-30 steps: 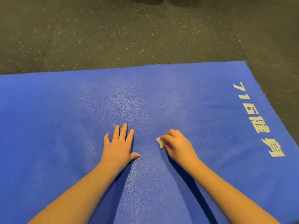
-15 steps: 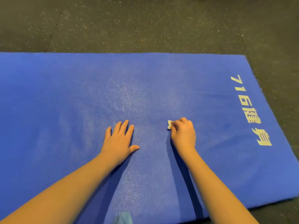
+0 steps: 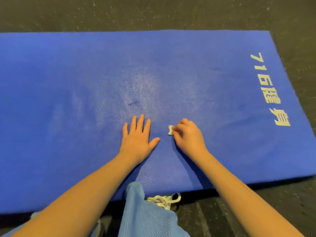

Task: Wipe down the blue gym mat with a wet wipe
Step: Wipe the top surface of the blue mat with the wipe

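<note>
**Wipe at right hand; mat runs crosswise**

The blue gym mat (image 3: 68,79) lies lengthwise, left to right. The left hand (image 3: 137,139) rests flat on it, fingers straight. Just beside it, the wet wipe (image 3: 170,130), apparently crumpled, is pinched by the curled fingers of the right hand (image 3: 188,136).

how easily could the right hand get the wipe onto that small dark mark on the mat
Probably yes. The dark mark lies on bare blue gym mat just beyond the flat left hand; the right hand, pinching the wet wipe, has open mat up to it.
</note>
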{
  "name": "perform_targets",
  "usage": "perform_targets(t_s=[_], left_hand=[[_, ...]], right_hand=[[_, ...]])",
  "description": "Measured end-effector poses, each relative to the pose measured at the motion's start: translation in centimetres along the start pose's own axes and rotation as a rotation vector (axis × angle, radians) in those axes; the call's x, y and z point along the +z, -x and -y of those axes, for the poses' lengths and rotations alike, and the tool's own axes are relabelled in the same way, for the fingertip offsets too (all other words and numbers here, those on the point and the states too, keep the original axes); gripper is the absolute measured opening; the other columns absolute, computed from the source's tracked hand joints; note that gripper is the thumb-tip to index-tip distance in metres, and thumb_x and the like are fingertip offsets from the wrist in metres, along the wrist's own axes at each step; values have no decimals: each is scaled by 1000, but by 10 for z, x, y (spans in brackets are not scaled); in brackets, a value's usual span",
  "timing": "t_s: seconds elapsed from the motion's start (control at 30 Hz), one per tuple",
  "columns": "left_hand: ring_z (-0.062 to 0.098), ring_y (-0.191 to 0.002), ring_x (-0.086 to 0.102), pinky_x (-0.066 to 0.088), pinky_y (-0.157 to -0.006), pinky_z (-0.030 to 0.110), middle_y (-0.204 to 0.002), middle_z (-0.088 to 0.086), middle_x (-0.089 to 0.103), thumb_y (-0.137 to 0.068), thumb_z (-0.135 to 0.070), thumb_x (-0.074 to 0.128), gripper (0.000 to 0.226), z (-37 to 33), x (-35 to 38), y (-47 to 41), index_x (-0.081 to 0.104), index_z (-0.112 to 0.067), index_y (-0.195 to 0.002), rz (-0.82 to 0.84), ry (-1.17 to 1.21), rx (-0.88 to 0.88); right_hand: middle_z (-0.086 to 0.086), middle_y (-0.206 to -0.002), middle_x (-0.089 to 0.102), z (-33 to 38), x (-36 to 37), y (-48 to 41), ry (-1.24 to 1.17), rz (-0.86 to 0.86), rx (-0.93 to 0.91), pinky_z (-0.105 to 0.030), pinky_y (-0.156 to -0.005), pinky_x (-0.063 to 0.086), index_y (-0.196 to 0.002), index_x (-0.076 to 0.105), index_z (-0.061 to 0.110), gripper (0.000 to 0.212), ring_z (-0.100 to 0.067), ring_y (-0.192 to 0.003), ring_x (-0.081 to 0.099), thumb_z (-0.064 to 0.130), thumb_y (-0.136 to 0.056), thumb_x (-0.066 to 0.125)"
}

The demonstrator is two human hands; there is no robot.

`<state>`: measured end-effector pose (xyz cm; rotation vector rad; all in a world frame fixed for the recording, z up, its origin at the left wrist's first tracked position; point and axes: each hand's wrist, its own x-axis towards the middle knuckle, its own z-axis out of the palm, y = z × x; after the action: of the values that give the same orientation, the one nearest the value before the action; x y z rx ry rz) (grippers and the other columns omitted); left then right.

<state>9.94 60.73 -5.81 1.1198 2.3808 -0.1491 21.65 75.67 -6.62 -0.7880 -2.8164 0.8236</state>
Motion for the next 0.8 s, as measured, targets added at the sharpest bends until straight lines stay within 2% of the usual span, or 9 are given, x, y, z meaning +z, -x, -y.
perform_targets(t_s=[0.07,0.17,0.23,0.33,0.4,0.47,0.63,0.7,0.8], left_hand=[[28,-148,-8,2,-117,50,-162,7,-6,-79,-71,-6,92,0,1,1,3,-19,-155,-26,-10,-8],[28,-148,-1,4,-117,48,-162,9,-1,-98,-60,21,73,-4,-2,4,7,-16,-154,-55,-19,-4],[27,-147,3,9,-117,46,-161,10,5,-100,-54,27,68,-10,-4,5,11,-14,-154,-73,-1,-16],[28,-147,4,10,-117,46,-161,9,7,-102,-49,28,64,-16,3,10,13,-15,-153,-95,39,-47],[28,-148,2,7,-117,47,-161,9,7,-102,-47,28,63,-16,9,12,14,-15,-154,-136,75,-47],[28,-148,2,4,-117,46,-161,9,8,-102,-46,29,62,-15,12,14,16,-15,-154,-171,117,-54],[27,-148,3,4,-118,46,-161,8,11,-102,-44,31,60,-15,14,12,19,-15,-153,-195,142,-59],[27,-148,4,4,-118,47,-161,8,12,-102,-44,32,60,-16,15,13,21,-15,-153,-197,146,-64],[26,-148,4,4,-118,46,-161,8,12,-102,-43,31,60,-16,14,14,21,-15,-153,-201,151,-65]], right_hand=[[-6,-79,57,-10,-10,5,65,58,-48,-33,-51,40,-78,72,10,18,-27,-74,52,19,-89,62],[-8,-82,57,-36,-19,-3,202,-74,158,-32,-54,35,-80,71,6,17,-31,-79,51,15,-90,60],[-11,-80,57,-33,-18,-1,191,-151,277,-34,-54,38,-78,71,4,16,-33,-79,51,11,-88,61],[-10,-73,55,-4,-10,26,26,-79,98,-37,-53,43,-70,69,7,15,-33,-69,51,12,-84,64],[-6,-76,56,4,-19,51,-42,106,-67,-33,-55,41,-76,71,10,15,-28,-70,53,19,-83,62],[-4,-80,58,-9,-32,58,8,185,-103,-32,-56,41,-81,74,12,15,-27,-74,55,22,-84,63],[-9,-75,54,-37,-33,54,113,-154,249,-35,-53,42,-73,70,8,18,-33,-72,54,17,-87,62],[-7,-71,53,-11,-22,70,26,-133,134,-33,-53,40,-70,67,9,20,-30,-68,53,20,-84,59],[-1,-77,56,7,-23,102,-83,81,-87,-30,-56,41,-77,69,13,21,-24,-70,54,26,-85,56]])
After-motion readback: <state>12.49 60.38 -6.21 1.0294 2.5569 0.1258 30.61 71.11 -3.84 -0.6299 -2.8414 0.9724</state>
